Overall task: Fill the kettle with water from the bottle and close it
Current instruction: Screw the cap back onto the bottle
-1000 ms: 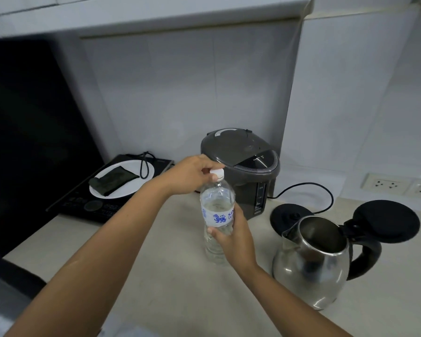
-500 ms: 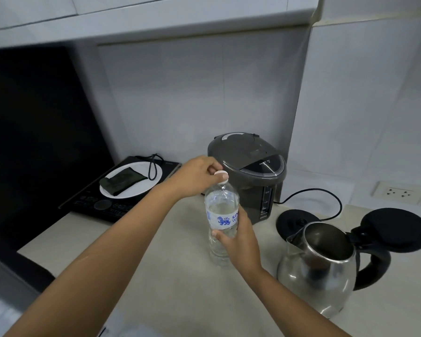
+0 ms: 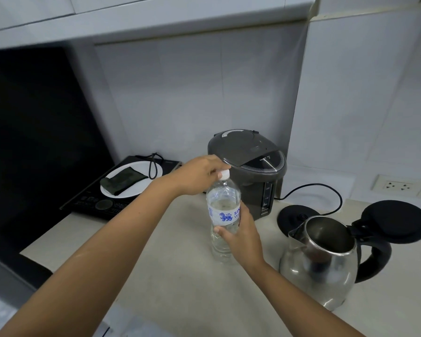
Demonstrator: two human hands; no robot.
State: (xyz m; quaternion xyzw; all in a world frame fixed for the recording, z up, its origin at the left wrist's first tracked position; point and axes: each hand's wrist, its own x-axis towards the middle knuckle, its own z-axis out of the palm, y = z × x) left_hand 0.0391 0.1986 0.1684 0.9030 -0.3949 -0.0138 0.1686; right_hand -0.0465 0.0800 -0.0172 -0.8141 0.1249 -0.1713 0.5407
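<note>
The kettle (image 3: 319, 266) stands on the table (image 3: 180, 288) at our right, off its black base (image 3: 294, 215), with its lid (image 3: 396, 222) swung fully back, so the opening is ready to take water. We cannot make out any water inside; the steel interior looks dark and, as far as we can judge, dry.

The bottle (image 3: 223, 215) stands upright on the table just left of the kettle, roughly two-thirds full. Our right hand (image 3: 243, 237) wraps around its middle, closed firmly on the label band to steady it. Our left hand (image 3: 199, 173) reaches over the top, its fingers pinched shut around the white cap (image 3: 224, 174), which sits on the neck.

So we judge the task to be at its start: the kettle is open and waiting, and we are working the cap loose. What remains is to take the cap off, lift and tip the bottle over the kettle's mouth, pour, set the bottle down, and swing the lid shut. Behind the bottle stands a grey water dispenser (image 3: 248, 171), which has no part in this.
</note>
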